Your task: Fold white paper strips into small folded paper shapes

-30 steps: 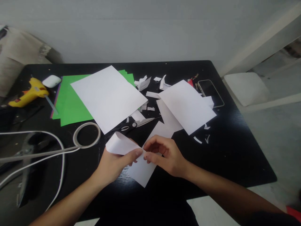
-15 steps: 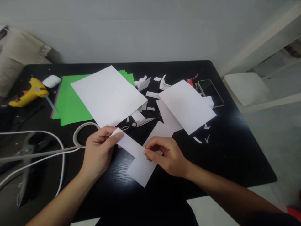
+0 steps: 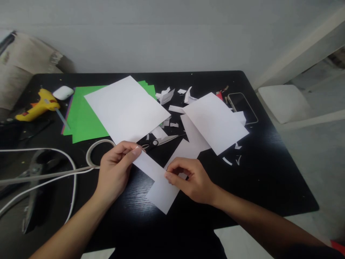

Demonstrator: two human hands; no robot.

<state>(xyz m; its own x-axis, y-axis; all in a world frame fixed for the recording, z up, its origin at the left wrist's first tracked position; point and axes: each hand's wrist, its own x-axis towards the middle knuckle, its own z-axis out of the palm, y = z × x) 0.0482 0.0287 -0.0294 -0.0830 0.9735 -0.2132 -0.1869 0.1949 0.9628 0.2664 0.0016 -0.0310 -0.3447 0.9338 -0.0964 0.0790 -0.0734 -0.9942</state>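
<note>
A narrow white paper strip [image 3: 150,165] stretches between my two hands above the black table. My left hand [image 3: 115,169] pinches its upper left end between thumb and fingers. At the other end, the thumb and forefinger of my right hand [image 3: 191,178] close on the strip. Under it lies a longer white paper piece [image 3: 163,198], partly covered by the strip and my right hand. Just beyond my left fingertips rest scissors [image 3: 161,141], their handles partly hidden by my hand and a large white sheet [image 3: 128,111].
Green sheets [image 3: 86,118] lie under the large white sheet. A yellow glue gun [image 3: 37,106], a white case [image 3: 63,92] and white cables [image 3: 72,180] are on the left. Paper scraps [image 3: 165,96] lie at the back. Another white sheet [image 3: 215,122] and a phone [image 3: 242,107] are on the right.
My left thumb and fingers have shifted slightly at the strip's end, and less of that end sticks out past them. The whole view has moved a little; my right hand keeps its pinch.
</note>
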